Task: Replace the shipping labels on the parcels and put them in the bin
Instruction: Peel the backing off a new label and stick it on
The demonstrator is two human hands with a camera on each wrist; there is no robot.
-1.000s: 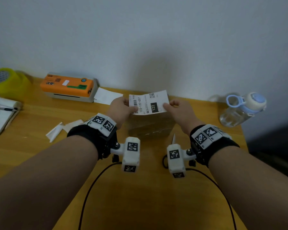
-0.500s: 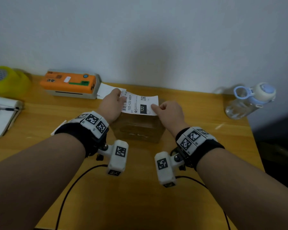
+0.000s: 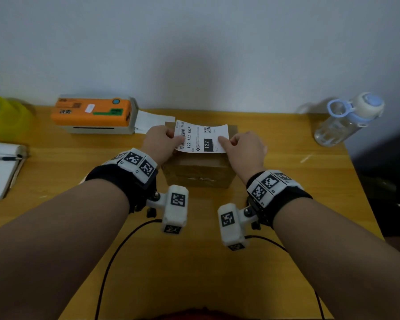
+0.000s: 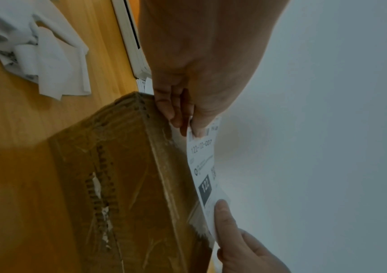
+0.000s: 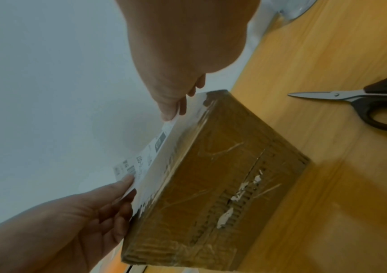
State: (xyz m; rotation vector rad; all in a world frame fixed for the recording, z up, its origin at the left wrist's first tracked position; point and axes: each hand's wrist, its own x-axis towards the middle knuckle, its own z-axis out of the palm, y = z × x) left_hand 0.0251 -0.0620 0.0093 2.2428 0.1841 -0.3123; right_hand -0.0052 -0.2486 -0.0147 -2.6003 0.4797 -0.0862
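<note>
A brown cardboard parcel wrapped in clear tape stands on the wooden table in front of me. Just above its top face I hold a white shipping label printed "122-122-007". My left hand pinches the label's left end between thumb and fingers. At the label's right end my right hand pinches it too. The label sags slightly over the parcel. In the right wrist view the label lies close along the parcel's top edge.
An orange label printer with a white sheet at its slot stands at the back left. Crumpled label scraps lie left of the parcel. Scissors lie to the right, a water bottle at the back right, and a notebook and yellow object far left.
Both hands have lowered the label from in front of the wall down onto the top of the parcel. The camera view has tilted downward.
</note>
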